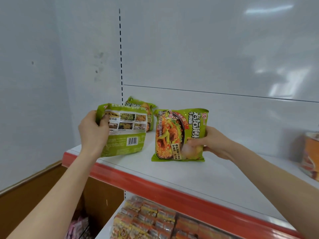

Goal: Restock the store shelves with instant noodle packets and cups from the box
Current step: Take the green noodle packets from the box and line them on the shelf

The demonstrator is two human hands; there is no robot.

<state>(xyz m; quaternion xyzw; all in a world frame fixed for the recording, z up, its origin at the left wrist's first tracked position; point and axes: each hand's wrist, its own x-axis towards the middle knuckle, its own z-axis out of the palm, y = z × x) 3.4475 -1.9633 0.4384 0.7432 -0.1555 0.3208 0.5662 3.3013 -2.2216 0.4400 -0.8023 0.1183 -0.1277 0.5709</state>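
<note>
My left hand (pixel 94 130) grips a green noodle packet (pixel 124 133) by its left edge, back side and barcode facing me, at the left end of the white shelf (pixel 215 178). A second green noodle packet (pixel 174 135) stands on its short edge in the middle of the shelf, front facing me, and my right hand (pixel 212 142) holds its right side. Behind the left packet a third green packet (pixel 143 106) stands near the back panel, mostly hidden.
The shelf has a red front strip (pixel 155 185). An orange packet (pixel 310 152) stands at the far right of the shelf. Below is a lower shelf with several orange and yellow packets (pixel 151 219). A brown cabinet (pixel 43 192) is at the lower left.
</note>
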